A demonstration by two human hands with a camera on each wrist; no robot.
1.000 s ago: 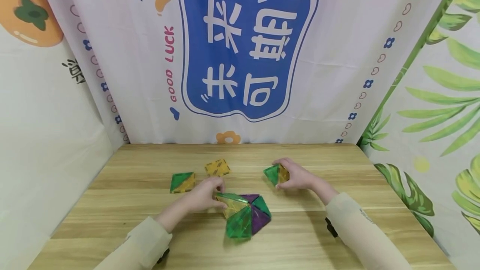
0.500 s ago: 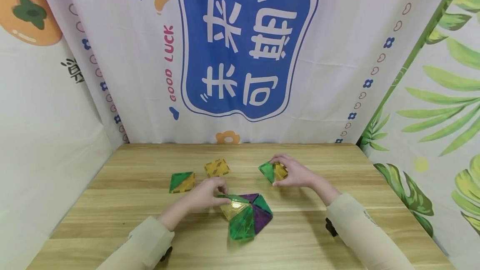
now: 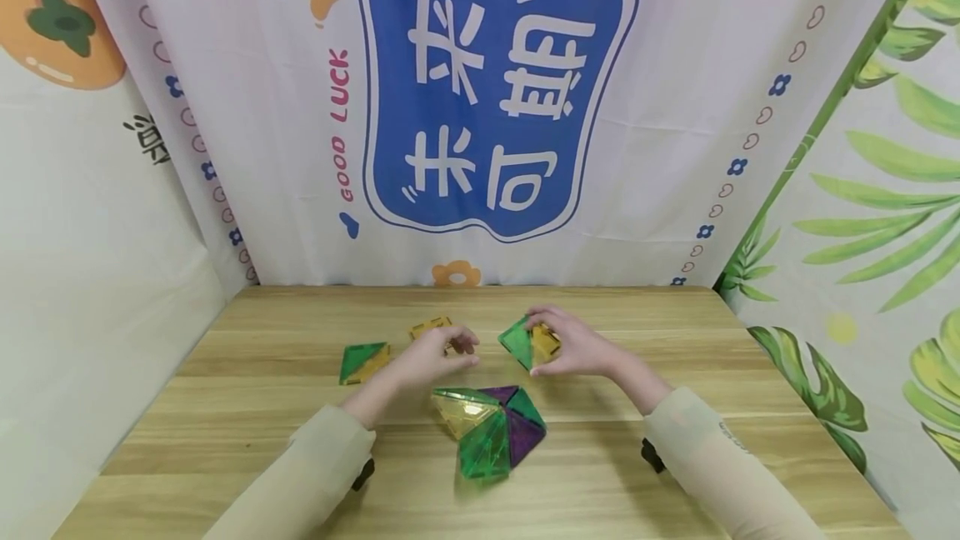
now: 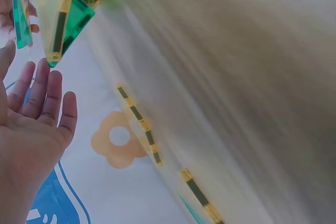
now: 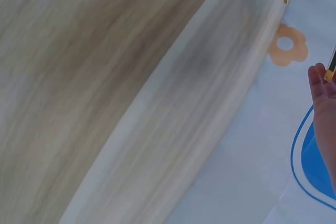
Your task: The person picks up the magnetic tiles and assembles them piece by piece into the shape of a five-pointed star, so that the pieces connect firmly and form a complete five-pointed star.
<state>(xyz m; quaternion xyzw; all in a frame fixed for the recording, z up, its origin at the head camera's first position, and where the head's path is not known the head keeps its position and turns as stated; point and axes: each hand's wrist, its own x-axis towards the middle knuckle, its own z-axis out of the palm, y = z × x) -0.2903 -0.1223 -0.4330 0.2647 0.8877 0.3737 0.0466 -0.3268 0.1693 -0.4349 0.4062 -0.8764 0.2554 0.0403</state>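
Note:
My left hand (image 3: 431, 358) hovers above the table, its fingers loosely bent and nothing between them. Just in front of it stands a faceted shape of magnetic tiles (image 3: 483, 444) in green, yellow and purple; hand and shape are apart. In the left wrist view the palm and spread fingers show beside a yellow and green corner of tiles (image 4: 65, 22). At the right, my right hand (image 3: 573, 344) pinches a green and yellow pair of magnetic tiles (image 3: 517, 342) by its yellow side, raised off the table. Only an edge of that pair shows in the right wrist view.
A flat green and yellow tile square (image 3: 363, 363) lies left on the wooden table (image 3: 247, 407). Partly behind my left hand is a yellow tile square (image 3: 429, 327). A printed cloth (image 3: 660, 190) hangs along the table's back edge.
My left hand has let go of the faceted tile shape and moved up and back. My right hand has carried its tile pair leftward. The shape has shifted slightly right.

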